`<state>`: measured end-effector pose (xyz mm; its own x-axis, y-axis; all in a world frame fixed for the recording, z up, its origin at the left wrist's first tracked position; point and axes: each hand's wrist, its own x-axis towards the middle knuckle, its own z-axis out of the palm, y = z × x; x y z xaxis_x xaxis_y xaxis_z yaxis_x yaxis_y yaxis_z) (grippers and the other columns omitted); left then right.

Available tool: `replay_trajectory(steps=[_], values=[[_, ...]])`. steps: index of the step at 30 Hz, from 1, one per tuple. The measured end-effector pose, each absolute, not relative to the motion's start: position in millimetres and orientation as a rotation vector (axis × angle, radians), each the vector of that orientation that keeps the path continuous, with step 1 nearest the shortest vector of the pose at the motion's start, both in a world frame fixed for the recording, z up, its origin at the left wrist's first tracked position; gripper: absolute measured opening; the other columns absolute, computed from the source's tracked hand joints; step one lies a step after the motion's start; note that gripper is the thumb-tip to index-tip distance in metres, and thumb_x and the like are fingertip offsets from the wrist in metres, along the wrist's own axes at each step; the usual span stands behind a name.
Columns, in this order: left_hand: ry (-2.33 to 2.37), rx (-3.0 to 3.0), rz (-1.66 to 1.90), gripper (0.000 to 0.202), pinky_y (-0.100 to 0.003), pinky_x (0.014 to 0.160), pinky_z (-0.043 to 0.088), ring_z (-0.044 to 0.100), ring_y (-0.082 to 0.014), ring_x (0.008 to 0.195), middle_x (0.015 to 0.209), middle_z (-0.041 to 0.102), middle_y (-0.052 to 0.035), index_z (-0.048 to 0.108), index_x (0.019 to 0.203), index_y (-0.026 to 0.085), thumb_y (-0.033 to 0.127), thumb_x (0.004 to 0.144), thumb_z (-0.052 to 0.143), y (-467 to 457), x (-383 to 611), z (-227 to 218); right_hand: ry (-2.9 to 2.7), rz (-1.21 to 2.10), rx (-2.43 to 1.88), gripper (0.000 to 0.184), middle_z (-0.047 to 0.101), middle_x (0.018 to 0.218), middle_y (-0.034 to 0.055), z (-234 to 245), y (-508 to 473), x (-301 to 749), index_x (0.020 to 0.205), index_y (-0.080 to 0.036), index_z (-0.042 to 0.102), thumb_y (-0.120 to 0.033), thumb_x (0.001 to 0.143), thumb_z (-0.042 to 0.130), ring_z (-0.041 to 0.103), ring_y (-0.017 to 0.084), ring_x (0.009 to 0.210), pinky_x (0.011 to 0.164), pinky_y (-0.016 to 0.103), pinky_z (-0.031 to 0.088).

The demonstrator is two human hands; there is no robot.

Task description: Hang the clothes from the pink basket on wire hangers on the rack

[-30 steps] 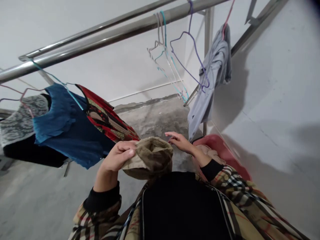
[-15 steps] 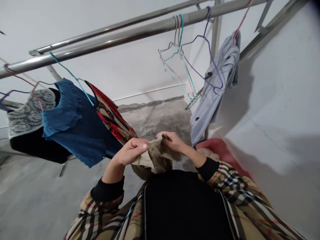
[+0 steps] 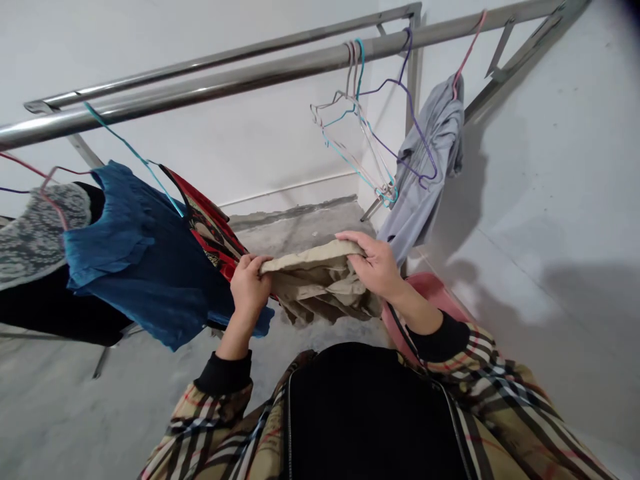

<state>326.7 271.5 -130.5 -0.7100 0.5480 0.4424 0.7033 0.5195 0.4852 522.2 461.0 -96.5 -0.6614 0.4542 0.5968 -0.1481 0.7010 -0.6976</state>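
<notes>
The left hand [image 3: 249, 288] and the right hand [image 3: 376, 263] extend forward from the torso, both forearms angled inward and the wrists slightly raised. Both hands are closed in a grasp on a crumpled tan cloth [image 3: 320, 287]: the left grips its left end, and the right grips its upper edge with the fingers curled over it. The cloth hangs in folds between the hands, in front of the torso and above the concrete floor [image 3: 110, 407].

Relative to the earlier frame, the hands stand farther apart, and the cloth has gone from a tight bunch to a wider spread.

The forearms end in black cuffs [image 3: 440, 337] on a beige plaid sleeve [image 3: 495, 387], and a black vest panel [image 3: 370, 413] covers the torso. A pink plastic basin [image 3: 430, 287] lies just beyond the right hand. Farther out, a blue garment [image 3: 145, 260], a red patterned garment [image 3: 210, 233] and a grey garment [image 3: 425, 173] hang from wire hangers on a stainless steel rail [image 3: 200, 83], before a white wall [image 3: 550, 200].
</notes>
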Motion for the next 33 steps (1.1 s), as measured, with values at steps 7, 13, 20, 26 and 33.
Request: replay_trajectory(steps=[7,13,20,26,33], values=[[-2.515,-0.548,-2.434,0.042,-0.028,0.067,0.051,0.064,-0.0173,0.07,0.082,0.069,-0.0026,0.064,0.105,0.019,0.038,0.069,0.068,261.7,332.8,-127.1,-2.437,0.885,-0.425,0.041,0.075,0.086,0.0009,-102.9,469.0,531.8,0.115,-0.023,0.067,-0.011,0.08,0.05,0.065,0.015,0.066,0.069,0.027,0.049],[-2.877,-0.637,-2.718,0.041,-0.026,0.057,0.05,0.063,-0.0174,0.058,0.068,0.07,-0.0036,0.069,0.082,0.014,0.034,0.05,0.085,242.4,354.5,-107.5,-2.408,0.779,-0.408,0.027,0.072,0.087,0.004,-90.0,492.5,540.3,0.109,-0.02,0.069,-0.028,0.089,0.053,0.063,0.014,0.07,0.063,0.025,0.046],[-2.871,-0.677,-2.743,0.04,-0.023,0.052,0.049,0.06,-0.0146,0.051,0.061,0.068,-0.0029,0.067,0.075,0.014,0.043,0.053,0.085,243.4,366.7,-108.0,-2.088,0.179,-0.76,0.017,0.062,0.092,0.009,-46.8,544.8,504.2,0.099,-0.018,0.065,-0.03,0.087,0.059,0.057,0.023,0.091,0.084,0.036,0.045],[-2.961,-0.756,-2.58,0.039,-0.024,0.051,0.047,0.059,-0.0146,0.051,0.061,0.065,-0.0018,0.064,0.08,0.014,0.048,0.063,0.076,238.9,371.6,-118.1,-2.168,0.126,-0.994,0.018,0.058,0.095,0.0123,-56.4,588.6,471.4,0.1,-0.016,0.058,-0.018,0.091,0.043,0.049,0.026,0.094,0.084,0.042,0.041],[-3.201,-1.242,-1.726,0.022,-0.024,0.058,0.046,0.059,-0.0157,0.061,0.07,0.068,-0.0029,0.067,0.08,0.014,0.029,0.068,0.056,229.1,357.9,-136.8,-2.047,0.355,-0.814,0.029,0.058,0.078,0.0075,-41.8,584.6,467.7,0.092,-0.017,0.057,-0.034,0.097,0.035,0.049,0.019,0.073,0.066,0.031,0.037]])
